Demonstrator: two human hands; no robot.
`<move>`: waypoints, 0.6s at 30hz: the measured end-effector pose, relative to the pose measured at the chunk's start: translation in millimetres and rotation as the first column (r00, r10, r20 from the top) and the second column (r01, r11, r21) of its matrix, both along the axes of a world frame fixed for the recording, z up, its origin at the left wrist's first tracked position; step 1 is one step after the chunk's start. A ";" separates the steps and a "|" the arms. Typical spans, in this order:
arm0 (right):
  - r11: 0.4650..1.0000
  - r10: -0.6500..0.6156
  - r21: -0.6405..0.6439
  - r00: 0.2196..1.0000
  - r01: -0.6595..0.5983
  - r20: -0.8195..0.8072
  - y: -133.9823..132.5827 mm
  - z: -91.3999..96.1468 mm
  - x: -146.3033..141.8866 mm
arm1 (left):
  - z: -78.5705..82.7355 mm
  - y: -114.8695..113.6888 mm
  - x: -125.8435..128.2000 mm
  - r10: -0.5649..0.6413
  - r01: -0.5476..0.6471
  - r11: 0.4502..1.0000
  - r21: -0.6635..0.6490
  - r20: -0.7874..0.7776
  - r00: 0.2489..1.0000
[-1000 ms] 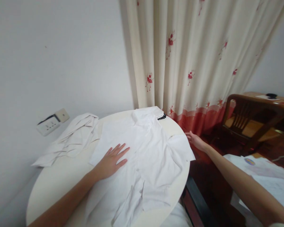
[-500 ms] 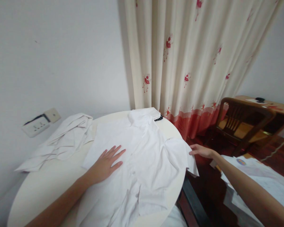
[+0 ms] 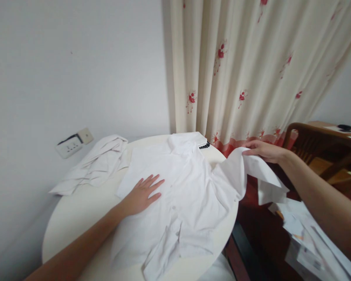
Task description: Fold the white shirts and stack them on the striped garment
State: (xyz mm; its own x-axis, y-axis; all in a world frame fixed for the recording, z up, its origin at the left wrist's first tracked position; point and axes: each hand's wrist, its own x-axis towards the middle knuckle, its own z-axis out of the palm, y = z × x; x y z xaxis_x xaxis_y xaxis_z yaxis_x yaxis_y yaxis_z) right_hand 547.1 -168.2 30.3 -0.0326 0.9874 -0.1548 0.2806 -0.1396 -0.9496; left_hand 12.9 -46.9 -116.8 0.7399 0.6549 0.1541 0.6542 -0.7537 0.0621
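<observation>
Our left hand (image 3: 143,197) presses flat, fingers spread, on the white shirt (image 3: 190,183) across the round table (image 3: 82,218); too light a press could let it slide. Past the right edge, our right hand (image 3: 265,151) pinches the raised sleeve (image 3: 232,175); a slack pinch could drop it toward the pale pile (image 3: 310,234). Beyond, the chair (image 3: 321,132) and curtain (image 3: 245,66) limit our room.

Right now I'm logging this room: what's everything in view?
Shirt: one, white, on table
Crumpled cloth: one, off-white, table's left
Table: one, cream, centre
Patterned item: one, black, table's far edge
Wall plates: two, pale, left wall
Curtain: one, cream and red, background
Chair: one, brown, right
Desk: one, brown, behind chair
Small object: one, black, on desk
Papery pile: uncounted, white, lower right
Bar: one, black, right of table
Left hand: one, bare, on shirt
Right hand: one, bare, pinching shirt
</observation>
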 end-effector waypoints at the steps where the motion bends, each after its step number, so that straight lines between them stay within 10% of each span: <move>1: 0.999 0.048 -0.014 0.999 -0.048 -0.005 11.1 12.3 -19.5 | 0.7 -0.9 0.1 -0.002 0.002 1.000 -0.003 0.001 1.000; 5: 0.997 0.060 -0.037 0.990 -0.065 -0.124 60.1 33.4 -112.9 | 1.6 -2.5 -0.1 -0.011 0.011 1.000 -0.025 -0.003 1.000; 10: 0.973 0.182 -0.117 0.973 -0.199 -0.145 109.0 3.7 -198.3 | -1.6 4.1 -1.5 0.091 -0.067 0.992 -0.104 0.245 0.965; 18: 0.990 0.122 0.033 0.961 -0.135 0.249 132.0 -55.2 -166.2 | 25.1 -15.6 10.9 0.095 -0.036 0.989 -0.144 0.428 0.899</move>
